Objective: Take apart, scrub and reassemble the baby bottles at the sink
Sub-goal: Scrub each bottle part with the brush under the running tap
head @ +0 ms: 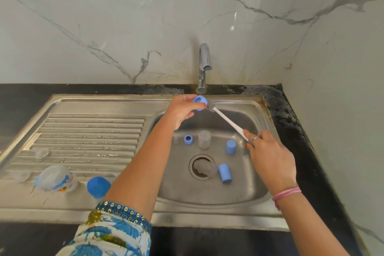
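My left hand (182,111) holds a blue screw ring (200,102) up over the back of the sink, under the tap. My right hand (268,156) grips the white handle of a bottle brush (227,121); its grey bristle head touches the ring's right side. In the basin lie another blue ring (188,139), a clear bottle body (204,139), two blue caps (230,147) (225,173) and a clear part over the drain (205,168). On the drainboard lie a clear printed bottle (56,177) and a blue cap (98,186).
The steel sink (207,195) sits in a black counter (295,131) against a marble wall. The chrome tap (204,66) stands behind the basin; no water shows. Clear teats (40,153) rest on the ribbed drainboard (93,137).
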A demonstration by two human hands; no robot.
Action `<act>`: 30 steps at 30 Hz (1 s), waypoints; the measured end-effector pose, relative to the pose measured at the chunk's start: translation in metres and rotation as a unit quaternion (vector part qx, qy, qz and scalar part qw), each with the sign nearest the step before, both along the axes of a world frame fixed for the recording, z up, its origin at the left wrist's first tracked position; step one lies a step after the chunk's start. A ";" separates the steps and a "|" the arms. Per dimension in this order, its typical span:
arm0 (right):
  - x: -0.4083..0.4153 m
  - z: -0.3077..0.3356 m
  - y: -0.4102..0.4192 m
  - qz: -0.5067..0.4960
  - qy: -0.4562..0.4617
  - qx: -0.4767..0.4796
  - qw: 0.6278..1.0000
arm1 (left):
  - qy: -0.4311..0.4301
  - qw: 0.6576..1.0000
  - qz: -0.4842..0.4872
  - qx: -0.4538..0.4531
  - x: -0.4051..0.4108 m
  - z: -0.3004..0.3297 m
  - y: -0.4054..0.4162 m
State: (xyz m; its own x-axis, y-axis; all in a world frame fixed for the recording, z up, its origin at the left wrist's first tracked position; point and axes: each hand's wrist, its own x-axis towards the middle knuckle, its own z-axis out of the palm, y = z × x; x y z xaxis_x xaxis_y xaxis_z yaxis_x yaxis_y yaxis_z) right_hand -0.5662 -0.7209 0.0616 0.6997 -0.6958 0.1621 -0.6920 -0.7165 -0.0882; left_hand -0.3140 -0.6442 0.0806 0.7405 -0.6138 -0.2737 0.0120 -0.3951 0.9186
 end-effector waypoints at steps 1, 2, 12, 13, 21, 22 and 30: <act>0.000 -0.003 0.003 0.006 0.020 -0.018 1.000 | -0.005 1.000 -0.006 0.018 -0.003 -0.003 0.007; 0.001 -0.005 0.005 0.009 0.037 -0.031 0.999 | -0.061 0.996 -0.028 0.067 -0.005 -0.009 0.013; 0.020 -0.015 0.041 0.025 0.041 -0.013 0.999 | -0.215 0.946 -0.085 0.227 -0.010 -0.006 0.059; 0.022 -0.015 0.045 0.021 0.043 -0.016 0.999 | -0.216 0.945 -0.084 0.229 -0.008 -0.004 0.062; 0.052 -0.016 0.095 -0.017 0.032 0.075 0.997 | -0.232 0.941 -0.095 0.228 0.019 0.019 0.124; 0.057 -0.015 0.103 -0.033 0.013 0.101 0.994 | -0.237 0.940 -0.095 0.226 0.024 0.023 0.133; 0.124 0.002 0.178 -0.089 -0.335 0.523 0.779 | -0.302 0.925 -0.072 0.220 0.097 0.064 0.228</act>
